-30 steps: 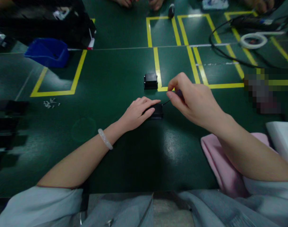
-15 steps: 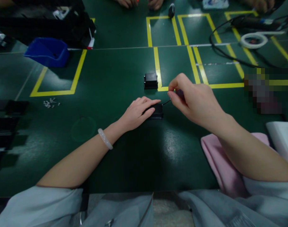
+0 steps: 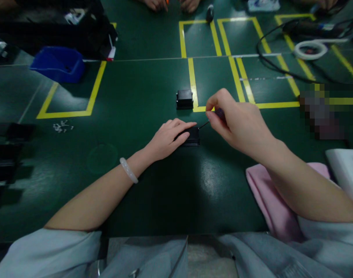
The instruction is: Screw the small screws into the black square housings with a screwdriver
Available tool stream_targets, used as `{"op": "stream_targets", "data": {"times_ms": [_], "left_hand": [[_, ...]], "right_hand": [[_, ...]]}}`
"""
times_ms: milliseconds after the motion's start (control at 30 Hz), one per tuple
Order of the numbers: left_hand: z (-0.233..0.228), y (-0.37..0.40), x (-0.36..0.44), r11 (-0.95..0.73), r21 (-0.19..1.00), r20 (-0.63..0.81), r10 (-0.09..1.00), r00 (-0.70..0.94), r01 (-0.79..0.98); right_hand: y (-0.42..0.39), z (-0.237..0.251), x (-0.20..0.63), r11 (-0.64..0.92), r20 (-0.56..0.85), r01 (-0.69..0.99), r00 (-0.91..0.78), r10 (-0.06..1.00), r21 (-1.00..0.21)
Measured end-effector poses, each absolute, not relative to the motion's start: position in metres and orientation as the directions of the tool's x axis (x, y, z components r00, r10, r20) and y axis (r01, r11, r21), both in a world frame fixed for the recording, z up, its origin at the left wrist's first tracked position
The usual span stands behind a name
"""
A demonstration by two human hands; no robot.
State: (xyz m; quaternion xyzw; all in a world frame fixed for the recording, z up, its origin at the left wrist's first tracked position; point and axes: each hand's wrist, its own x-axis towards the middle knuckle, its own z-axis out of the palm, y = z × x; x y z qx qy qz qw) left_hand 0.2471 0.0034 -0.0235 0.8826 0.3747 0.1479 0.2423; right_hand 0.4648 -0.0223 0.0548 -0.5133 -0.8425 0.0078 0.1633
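My left hand [image 3: 171,138] presses down on a small black box [image 3: 194,136] on the table, thumb along the near side and index finger along the far side. The hand covers the box's left part. My right hand [image 3: 237,119] is closed around the dark handle of a screwdriver [image 3: 220,113]. Its thin shaft slants down to the left, with the tip at the box's far right corner. Behind these, a second black box [image 3: 184,99] with small metal bits at its sides stands on the table.
Loose screws [image 3: 62,126] lie left, below a blue bin [image 3: 59,63]. More black parts [image 3: 8,154] sit at the left edge. A pink cloth [image 3: 273,197] is under my right forearm. Cables [image 3: 269,63] lie at the back right. Another person's hands [image 3: 189,4] show at the far side.
My right hand has turned slightly around the screwdriver, and more of its handle shows. The left hand and both black boxes stay where they were.
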Motion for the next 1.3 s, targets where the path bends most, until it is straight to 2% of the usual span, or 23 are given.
{"op": "stream_targets", "data": {"times_ms": [1300], "left_hand": [[-0.0221, 0.0016, 0.247, -0.599, 0.537, 0.076, 0.736, 0.673, 0.594]], "right_hand": [[-0.0225, 0.0566, 0.4646, 0.469, 0.259, 0.863, -0.417, 0.871, -0.189]]}}
